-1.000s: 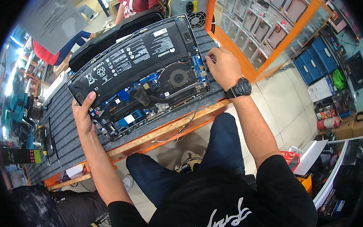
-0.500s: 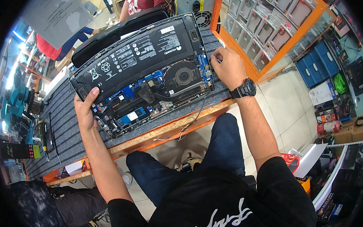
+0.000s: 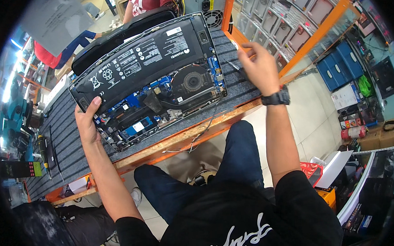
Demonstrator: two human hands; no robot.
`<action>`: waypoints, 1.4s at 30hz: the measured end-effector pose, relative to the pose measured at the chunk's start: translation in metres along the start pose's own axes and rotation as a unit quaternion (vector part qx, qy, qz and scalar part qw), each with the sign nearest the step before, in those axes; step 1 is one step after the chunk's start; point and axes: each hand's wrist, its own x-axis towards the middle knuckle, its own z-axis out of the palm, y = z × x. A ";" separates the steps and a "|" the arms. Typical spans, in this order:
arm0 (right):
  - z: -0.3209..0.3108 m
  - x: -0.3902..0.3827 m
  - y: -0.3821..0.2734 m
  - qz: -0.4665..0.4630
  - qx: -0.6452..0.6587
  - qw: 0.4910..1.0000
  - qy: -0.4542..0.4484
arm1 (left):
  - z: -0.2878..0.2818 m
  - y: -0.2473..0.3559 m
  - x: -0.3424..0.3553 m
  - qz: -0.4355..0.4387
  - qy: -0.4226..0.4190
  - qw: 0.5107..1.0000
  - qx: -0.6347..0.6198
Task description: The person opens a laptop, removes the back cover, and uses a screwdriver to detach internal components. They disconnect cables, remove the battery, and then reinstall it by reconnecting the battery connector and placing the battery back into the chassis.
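An opened laptop base [image 3: 151, 103] lies tilted on the ribbed grey mat, its inner side up. A wide black battery [image 3: 135, 59] fills its far part; a round cooling fan [image 3: 192, 81] and blue circuit boards show nearer me. My left hand [image 3: 88, 122] grips the base's left corner, thumb on top and fingers hidden beneath. My right hand [image 3: 260, 70] is off to the right of the laptop, not touching it, thumb and forefinger apart. A thin dark tool with a pale pointed tip [image 3: 234, 66] sticks out from under this hand, seemingly held by the hidden fingers.
Behind the laptop rests a black case-like object [image 3: 125, 34], with a power supply unit [image 3: 206, 7] at its right. A yellow-black screwdriver [image 3: 43, 151] lies at left on the mat. A thin cable [image 3: 198, 138] hangs over the wooden edge [image 3: 162, 148]. Other people sit nearby.
My right hand has moved away from the laptop's right edge toward the right, and its fingers have spread. The thin tool now shows beneath it. My left hand keeps its grip.
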 end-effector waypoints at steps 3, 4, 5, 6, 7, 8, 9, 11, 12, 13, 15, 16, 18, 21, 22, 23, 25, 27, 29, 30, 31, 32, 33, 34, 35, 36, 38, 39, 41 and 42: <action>-0.024 -0.019 0.009 -0.039 -0.048 0.997 -0.050 | 0.000 0.000 -0.001 0.000 0.005 1.000 -0.004; -0.026 -0.030 0.007 -0.046 -0.071 0.995 -0.055 | 0.002 0.000 0.000 0.004 0.003 1.000 -0.007; -0.026 -0.042 0.006 -0.053 -0.093 0.992 -0.064 | 0.001 -0.002 -0.001 0.007 0.005 1.000 -0.008; -0.023 -0.052 0.006 -0.062 -0.114 0.989 -0.073 | 0.001 -0.003 -0.001 0.008 0.001 1.000 -0.009; -0.020 -0.058 0.010 -0.076 -0.112 0.989 -0.053 | -0.001 -0.002 -0.002 0.010 0.002 1.000 -0.008; -0.017 -0.062 0.017 -0.090 -0.104 0.990 -0.032 | 0.000 0.000 -0.002 0.011 -0.002 1.000 -0.007; -0.017 -0.066 0.022 -0.105 -0.095 0.990 -0.013 | 0.003 0.003 -0.002 0.003 -0.018 1.000 -0.005; -0.017 -0.071 0.021 -0.090 -0.083 0.992 0.001 | 0.004 0.003 -0.001 -0.006 -0.023 1.000 -0.004; -0.016 -0.072 0.021 -0.096 -0.079 0.992 0.003 | 0.003 0.004 -0.002 -0.008 -0.031 0.999 -0.017; -0.018 -0.072 0.020 -0.101 -0.080 0.992 0.006 | 0.004 0.004 -0.002 -0.010 -0.041 0.999 -0.033; -0.024 -0.071 0.016 -0.089 -0.054 0.994 0.040 | 0.004 0.007 -0.004 -0.012 -0.061 0.997 -0.051; -0.030 -0.069 0.019 -0.084 -0.029 0.994 0.069 | 0.007 0.007 -0.003 -0.007 -0.061 0.997 -0.046; -0.048 -0.068 -0.002 -0.031 0.009 0.997 0.066 | 0.005 0.009 -0.006 -0.007 -0.059 0.998 -0.036; -0.069 -0.070 -0.049 -0.081 0.081 0.991 0.064 | 0.007 0.012 -0.008 -0.013 -0.070 0.997 -0.033; -0.074 -0.074 -0.071 -0.103 0.069 0.991 0.054 | 0.010 0.013 -0.007 -0.011 -0.078 0.996 -0.032; -0.073 -0.076 -0.090 -0.144 0.054 0.987 0.034 | 0.007 0.012 -0.006 -0.009 -0.084 0.996 -0.029; -0.070 -0.081 -0.122 -0.224 0.020 0.974 -0.004 | 0.005 0.008 -0.004 0.008 -0.087 0.996 -0.036; -0.056 -0.083 -0.151 -0.308 -0.005 0.951 -0.038 | 0.002 0.008 -0.005 0.019 -0.082 0.996 -0.029; -0.043 -0.084 -0.169 -0.365 -0.025 0.929 -0.054 | 0.004 0.007 -0.005 0.009 -0.084 0.996 -0.035; -0.035 -0.085 -0.178 -0.357 -0.024 0.931 -0.067 | 0.003 0.008 -0.006 0.007 -0.082 0.996 -0.037; -0.031 -0.085 -0.183 -0.378 -0.040 0.922 -0.072 | 0.004 0.009 -0.006 0.004 -0.082 0.996 -0.041; -0.027 -0.083 -0.188 -0.398 -0.055 0.913 -0.078 | 0.004 0.007 -0.004 0.013 -0.088 0.995 -0.034; -0.024 -0.081 -0.192 -0.418 -0.069 0.902 -0.083 | 0.004 0.007 -0.005 0.015 -0.089 0.995 -0.031; -0.020 -0.081 -0.195 -0.424 -0.068 0.899 -0.086 | 0.005 0.008 -0.006 0.018 -0.090 0.996 -0.024; -0.019 -0.081 -0.196 -0.429 -0.079 0.896 -0.088 | 0.005 0.008 -0.007 0.021 -0.090 0.996 -0.018; -0.017 -0.081 -0.197 -0.433 -0.089 0.893 -0.090 | 0.005 0.006 -0.006 0.026 -0.089 0.995 -0.019; -0.015 -0.081 -0.199 -0.437 -0.097 0.890 -0.092 | 0.004 0.004 -0.004 0.037 -0.088 0.995 -0.020; -0.014 -0.080 -0.199 -0.437 -0.096 0.890 -0.093 | 0.004 0.003 -0.005 0.035 -0.087 0.995 -0.024; -0.014 -0.081 -0.200 -0.435 -0.102 0.890 -0.096 | 0.005 0.006 -0.007 0.031 -0.087 0.995 -0.032; -0.014 -0.081 -0.200 -0.433 -0.108 0.889 -0.098 | 0.005 0.005 -0.007 0.038 -0.087 0.995 -0.028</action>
